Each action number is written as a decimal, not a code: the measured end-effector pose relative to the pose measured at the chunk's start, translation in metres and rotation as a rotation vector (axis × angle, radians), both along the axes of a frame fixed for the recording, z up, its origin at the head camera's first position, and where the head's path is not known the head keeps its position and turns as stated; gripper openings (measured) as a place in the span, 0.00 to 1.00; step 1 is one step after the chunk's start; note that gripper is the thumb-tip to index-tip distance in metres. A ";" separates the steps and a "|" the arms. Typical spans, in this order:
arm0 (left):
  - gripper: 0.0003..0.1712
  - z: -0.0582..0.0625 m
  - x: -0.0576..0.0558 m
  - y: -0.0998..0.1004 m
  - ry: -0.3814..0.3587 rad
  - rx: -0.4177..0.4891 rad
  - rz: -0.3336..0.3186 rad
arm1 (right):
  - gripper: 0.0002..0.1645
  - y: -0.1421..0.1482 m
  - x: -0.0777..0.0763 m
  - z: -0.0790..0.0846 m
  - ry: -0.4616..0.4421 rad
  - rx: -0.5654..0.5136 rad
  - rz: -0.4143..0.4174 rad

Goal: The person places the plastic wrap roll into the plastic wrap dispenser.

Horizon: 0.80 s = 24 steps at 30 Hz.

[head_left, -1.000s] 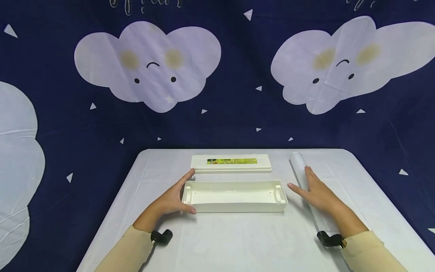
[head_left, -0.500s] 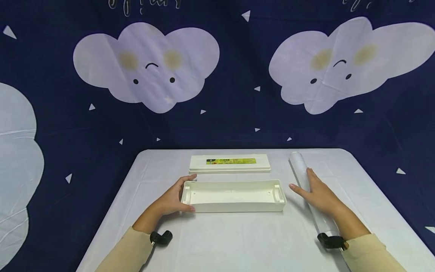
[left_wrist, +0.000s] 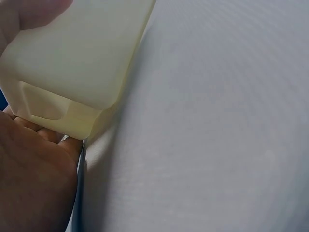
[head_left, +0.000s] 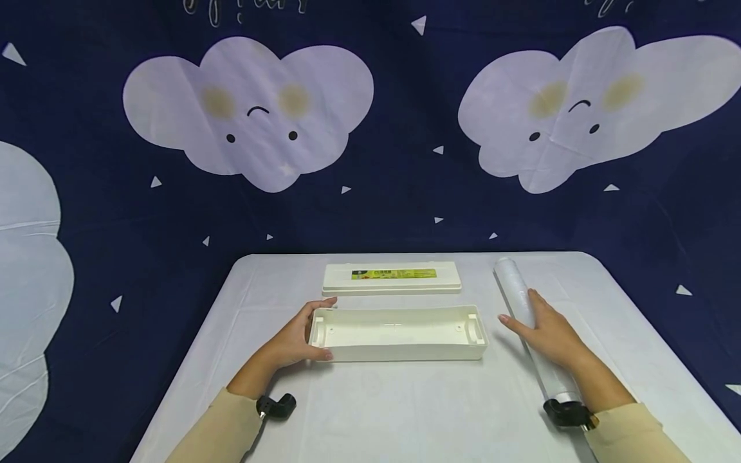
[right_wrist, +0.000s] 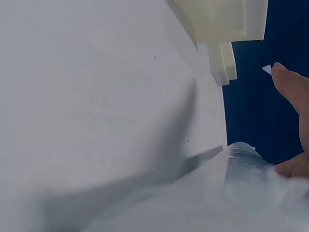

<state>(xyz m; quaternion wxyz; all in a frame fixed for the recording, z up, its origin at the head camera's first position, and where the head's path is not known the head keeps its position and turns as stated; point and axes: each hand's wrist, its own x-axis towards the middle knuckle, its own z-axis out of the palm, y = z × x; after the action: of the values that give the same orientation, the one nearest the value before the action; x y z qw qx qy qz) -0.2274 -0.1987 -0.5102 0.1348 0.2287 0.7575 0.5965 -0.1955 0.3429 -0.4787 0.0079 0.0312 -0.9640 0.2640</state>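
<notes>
My left hand (head_left: 289,337) holds the left end of a long white plastic box (head_left: 399,352), thumb on its front wall and fingers behind. The box lies lidless on the table with its hollow inside showing. In the left wrist view, the thumb (left_wrist: 46,12) lies against the wall of the box (left_wrist: 82,58). My right hand (head_left: 552,334) is over a long roll of clear plastic film (head_left: 512,286), thumb spread away and fingers fairly straight. The right wrist view has the film roll (right_wrist: 246,169) along the bottom, below the raised thumb (right_wrist: 289,87).
Behind the box lies its white lid (head_left: 347,286) with a yellow-green label (head_left: 393,274). A white cloth covers the table (head_left: 405,411). A dark blue curtain (head_left: 405,212) with clouds hangs behind it.
My left index finger has come down a little at the box's back corner. My right hand has shifted slightly right and nearer to me. The box and roll look nearly unmoved.
</notes>
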 end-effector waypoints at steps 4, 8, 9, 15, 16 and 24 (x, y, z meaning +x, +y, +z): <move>0.67 0.000 0.000 0.000 -0.007 0.014 0.000 | 0.67 0.004 0.001 -0.001 0.003 0.003 -0.004; 0.67 -0.002 0.000 0.000 -0.013 0.019 0.003 | 0.67 0.006 0.001 -0.002 0.007 -0.006 -0.006; 0.66 -0.002 0.000 0.000 -0.013 0.019 0.004 | 0.67 0.006 0.002 -0.002 0.014 -0.010 -0.005; 0.65 -0.002 0.000 -0.001 -0.017 0.037 -0.002 | 0.63 0.007 0.001 -0.007 0.089 -0.022 -0.006; 0.65 -0.002 0.000 -0.001 -0.018 0.037 -0.001 | 0.62 0.007 0.001 -0.007 0.096 -0.021 -0.009; 0.66 -0.002 0.000 0.000 -0.020 0.041 -0.002 | 0.60 0.009 0.001 -0.011 0.075 -0.031 -0.051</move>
<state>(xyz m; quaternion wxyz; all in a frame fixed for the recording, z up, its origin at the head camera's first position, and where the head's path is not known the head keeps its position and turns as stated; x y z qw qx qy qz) -0.2274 -0.1983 -0.5122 0.1382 0.2263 0.7435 0.6139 -0.1945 0.3521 -0.4901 0.0512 0.0161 -0.9592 0.2775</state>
